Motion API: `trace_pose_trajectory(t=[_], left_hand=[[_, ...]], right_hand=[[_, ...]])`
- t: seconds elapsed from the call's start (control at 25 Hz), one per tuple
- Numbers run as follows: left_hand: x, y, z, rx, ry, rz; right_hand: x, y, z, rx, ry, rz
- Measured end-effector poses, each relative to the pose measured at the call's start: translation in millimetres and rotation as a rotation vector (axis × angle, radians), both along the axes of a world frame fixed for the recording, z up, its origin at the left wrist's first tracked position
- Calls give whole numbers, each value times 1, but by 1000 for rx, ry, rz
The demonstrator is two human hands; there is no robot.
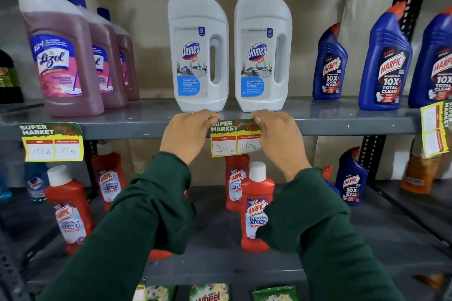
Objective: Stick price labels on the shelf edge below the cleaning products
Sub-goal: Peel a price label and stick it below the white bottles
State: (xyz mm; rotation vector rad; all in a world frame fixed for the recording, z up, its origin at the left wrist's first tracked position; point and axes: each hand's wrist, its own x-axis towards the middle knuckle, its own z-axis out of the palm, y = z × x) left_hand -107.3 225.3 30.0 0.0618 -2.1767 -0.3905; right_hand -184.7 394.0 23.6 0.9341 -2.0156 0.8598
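A green, yellow and red price label (pixel 234 138) reading 200 and 160 lies against the grey shelf edge (pixel 342 127), below two white Domex bottles (pixel 199 51). My left hand (pixel 188 133) grips its left end and my right hand (pixel 278 134) grips its right end, fingers curled over the top edge. A matching label (pixel 52 142) hangs stuck on the edge under the pink Lizol bottles (pixel 61 56). Another label (pixel 436 127) hangs tilted at the right under the blue Harpic bottles (pixel 384 61).
The lower shelf carries red Harpic bathroom cleaner bottles (pixel 256 208), a blue Harpic bottle (pixel 351 178) and an orange bottle (pixel 418 173). Detergent packets (pixel 210 293) sit at the bottom. Black perforated uprights (pixel 374 151) frame the rack.
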Motion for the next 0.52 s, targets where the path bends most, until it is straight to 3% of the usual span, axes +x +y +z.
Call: trace_pose_trajectory(t=[0.52], left_hand=[[4,5,-2,-26,56,-35]], right_hand=[[-4,5,2,46,-23,-9]])
